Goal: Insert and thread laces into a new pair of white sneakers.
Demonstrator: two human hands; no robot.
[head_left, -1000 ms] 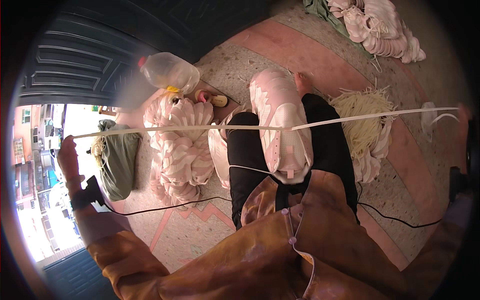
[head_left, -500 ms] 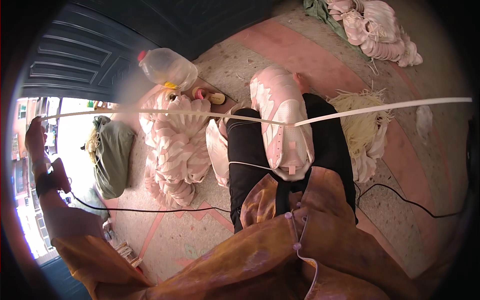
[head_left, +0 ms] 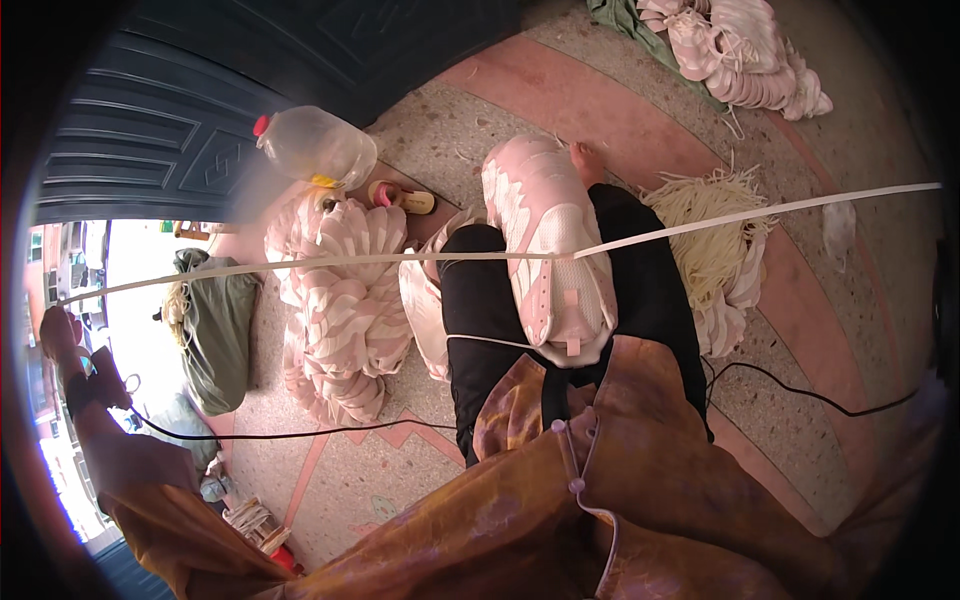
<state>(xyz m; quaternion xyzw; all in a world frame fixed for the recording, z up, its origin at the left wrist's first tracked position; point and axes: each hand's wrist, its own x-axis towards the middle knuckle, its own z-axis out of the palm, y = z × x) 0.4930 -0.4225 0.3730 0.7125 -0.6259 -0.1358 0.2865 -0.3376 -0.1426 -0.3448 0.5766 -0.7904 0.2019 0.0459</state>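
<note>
We're sitting on a speckled terrazzo floor (head_left: 840,330) with pink bands, a dark panelled door (head_left: 150,130) at the far left edge, daylight beside it. A pink shoe upper (head_left: 548,250) lies on our lap, long axis running away from us, far end near the bare foot. A white strap (head_left: 420,258) threads through it, pulled taut across the view, left-right. Left hand (head_left: 58,330) is out at the far left, fingers closed on the strap's left end. The strap's right end runs off toward the right edge; right hand isn't visible, so we can't tell its grip. Pile of pink uppers (head_left: 335,300) lies left of our knee, plastic jug (head_left: 315,148) beyond it by the door.
</note>
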